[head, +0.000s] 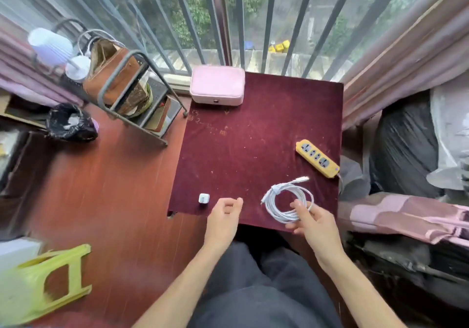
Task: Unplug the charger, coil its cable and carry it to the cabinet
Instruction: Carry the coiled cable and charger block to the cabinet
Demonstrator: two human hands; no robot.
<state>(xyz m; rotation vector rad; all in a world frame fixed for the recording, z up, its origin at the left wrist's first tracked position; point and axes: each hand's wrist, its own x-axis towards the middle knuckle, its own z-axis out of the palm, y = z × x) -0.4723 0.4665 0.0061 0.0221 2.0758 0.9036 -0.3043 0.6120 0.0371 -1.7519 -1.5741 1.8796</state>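
A white cable [281,201] lies coiled in a loop on the dark red tablecloth [248,150], one plug end pointing up right. My right hand [313,220] grips the coil's near right side with thumb and fingers. The small white charger block [203,198] stands alone near the table's front left corner, detached from the cable. My left hand [224,213] hovers just right of the block, fingers loosely curled and holding nothing. A yellow power strip [317,158] rests at the table's right edge with nothing plugged in.
A pink case [217,84] sits at the table's far left corner. A metal rack [132,86] with a brown bag and a black bin bag [71,122] stand on the wooden floor to the left. A green stool [43,282] lies at bottom left. Black bags fill the right.
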